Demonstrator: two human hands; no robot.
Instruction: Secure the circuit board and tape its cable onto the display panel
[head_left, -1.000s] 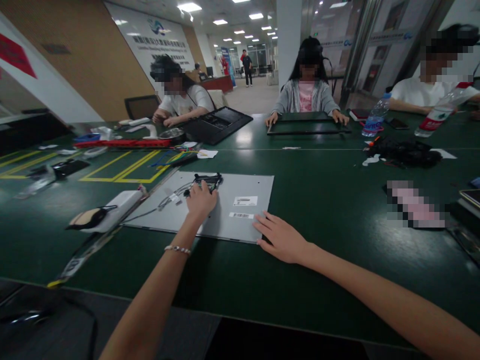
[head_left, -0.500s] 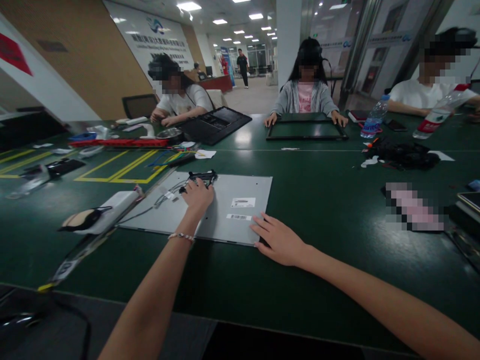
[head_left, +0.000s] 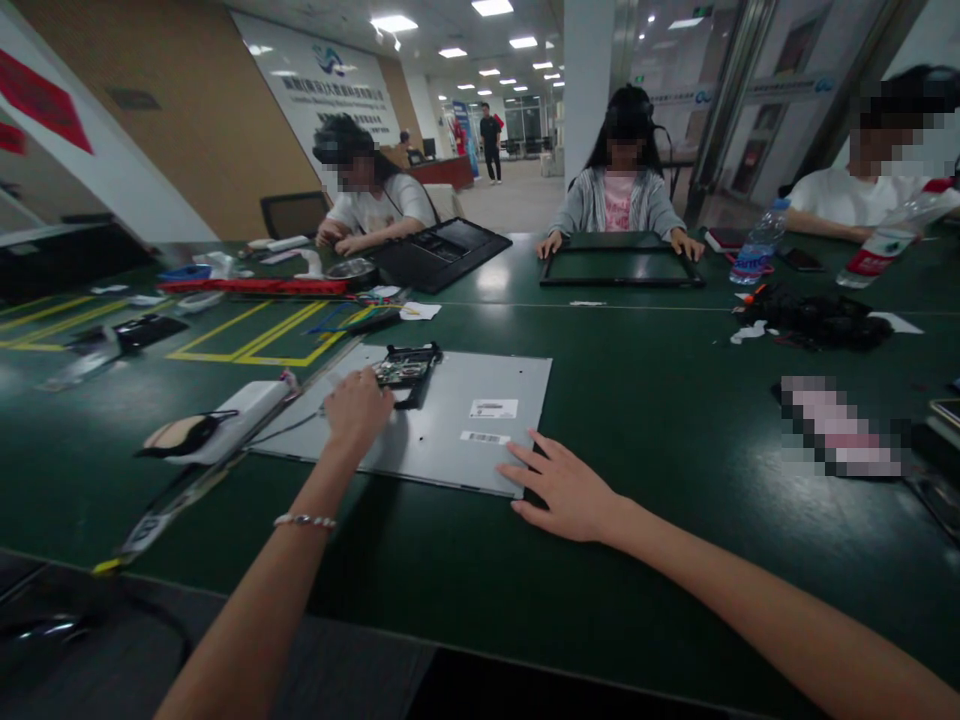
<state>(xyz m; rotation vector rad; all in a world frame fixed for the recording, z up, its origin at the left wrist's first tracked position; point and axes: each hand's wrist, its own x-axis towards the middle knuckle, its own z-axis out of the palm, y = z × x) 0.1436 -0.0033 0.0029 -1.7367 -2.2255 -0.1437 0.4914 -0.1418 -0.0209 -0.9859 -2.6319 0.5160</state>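
A grey metal panel (head_left: 480, 385) lies flat on the green table in front of me. A small black circuit board part (head_left: 405, 366) rests on its far left portion, with thin cables running off to the left. My left hand (head_left: 356, 408) sits on the panel just left of that part, fingers curled over the cables; what they grip is hidden. My right hand (head_left: 564, 488) lies flat with fingers spread on the panel's near right corner, close to two white barcode labels (head_left: 492, 409).
A white device with a black strap (head_left: 217, 423) lies left of the panel. Yellow floor-style tape lines (head_left: 247, 340) mark the table's left. Across the table three people work on dark panels (head_left: 621, 268). Water bottles (head_left: 757, 250) and black cable clutter (head_left: 814, 312) sit at right.
My left hand has pulled back toward me and to the left, off the black part, which now shows fully. My right hand has stayed on the corner.
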